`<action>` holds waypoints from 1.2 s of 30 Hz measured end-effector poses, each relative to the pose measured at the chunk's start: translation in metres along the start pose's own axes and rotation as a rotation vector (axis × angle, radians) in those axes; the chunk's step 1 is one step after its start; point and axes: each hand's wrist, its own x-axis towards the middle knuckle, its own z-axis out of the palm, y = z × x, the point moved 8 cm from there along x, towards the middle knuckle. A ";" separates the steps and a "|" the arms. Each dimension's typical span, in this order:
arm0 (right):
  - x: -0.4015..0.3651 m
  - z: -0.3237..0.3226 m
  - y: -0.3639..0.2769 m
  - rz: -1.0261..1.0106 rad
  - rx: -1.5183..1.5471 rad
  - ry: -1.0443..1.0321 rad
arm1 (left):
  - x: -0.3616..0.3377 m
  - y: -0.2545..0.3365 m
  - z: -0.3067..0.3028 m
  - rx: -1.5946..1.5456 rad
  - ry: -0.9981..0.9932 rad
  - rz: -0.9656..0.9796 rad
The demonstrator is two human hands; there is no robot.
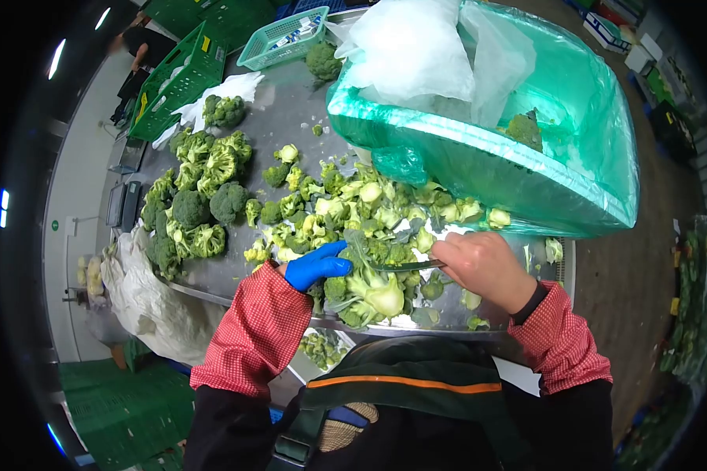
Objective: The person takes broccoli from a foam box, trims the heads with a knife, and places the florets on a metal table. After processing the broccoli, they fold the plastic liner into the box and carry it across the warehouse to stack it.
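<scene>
A broccoli head (375, 292) with a thick pale cut stem lies near the table's front edge. My left hand (317, 265), in a blue glove, is closed against its left side. My bare right hand (483, 265) grips a knife (411, 266), whose blade reaches left across the broccoli. Just beyond both hands, cut florets and stem pieces (353, 200) are heaped on the metal table (279, 106). Larger broccoli heads (200, 196) are piled to the left.
A large green-lined bin (479, 157) stands at the back right. A light green basket (283, 41) and a green crate (179, 82) are behind. Below the front edge is a container of florets (322, 349). A person (143, 51) stands far left.
</scene>
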 end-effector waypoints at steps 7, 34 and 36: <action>-0.001 0.004 -0.001 -0.030 -0.007 -0.056 | 0.001 0.012 0.016 0.076 -0.145 0.005; 0.034 0.005 -0.068 -0.031 0.401 0.126 | -0.030 0.087 0.037 0.583 0.445 0.716; 0.019 0.022 -0.060 0.082 0.569 -0.025 | -0.037 0.070 0.022 0.363 0.475 0.658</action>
